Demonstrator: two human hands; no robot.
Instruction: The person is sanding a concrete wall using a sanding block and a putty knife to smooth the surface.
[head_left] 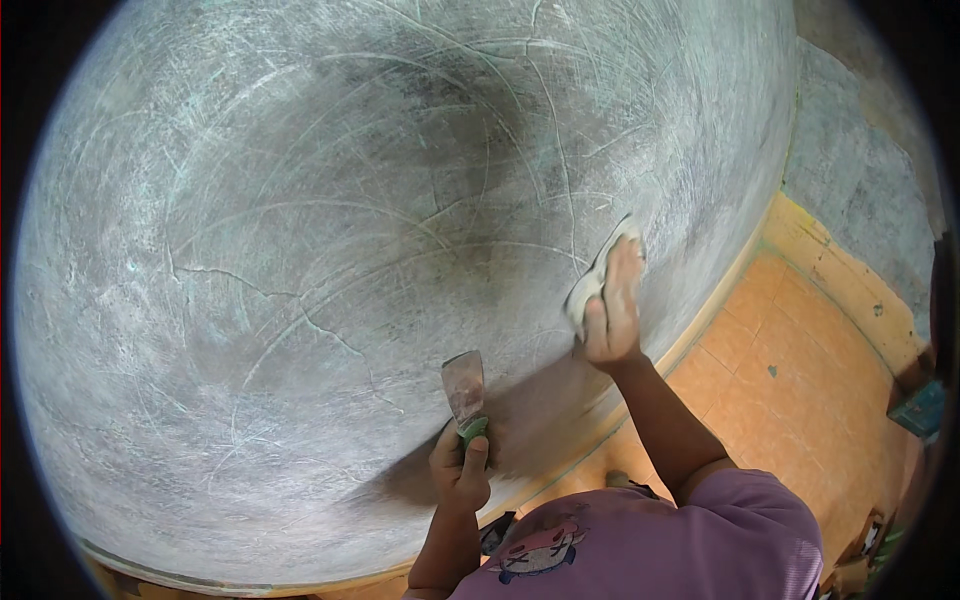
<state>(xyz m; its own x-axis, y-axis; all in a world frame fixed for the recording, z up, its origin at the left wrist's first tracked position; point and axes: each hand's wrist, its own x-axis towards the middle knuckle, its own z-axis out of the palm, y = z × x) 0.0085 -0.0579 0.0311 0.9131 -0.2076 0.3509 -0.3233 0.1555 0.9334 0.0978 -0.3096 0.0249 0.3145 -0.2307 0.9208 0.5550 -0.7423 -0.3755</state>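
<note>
A grey, scratched wall (300, 190) with hairline cracks fills most of the view in front of me. My left hand (460, 478) is closed round the green handle of a putty knife (464, 388), low and near my body. The knife's broad blade points up, bare and dull with grey smears. Farther right and higher, my right hand (614, 325) presses a folded whitish sheet (588, 292) to the wall, with the fingers stretched over it. Whether the sheet is cloth or sandpaper I cannot tell.
Orange floor tiles (800, 360) lie below the wall on the right, bordered by a yellow-orange painted strip (840, 275). Another grey wall patch (860, 170) shows at the upper right. A teal box (918, 410) and several blurred items stand at the right edge.
</note>
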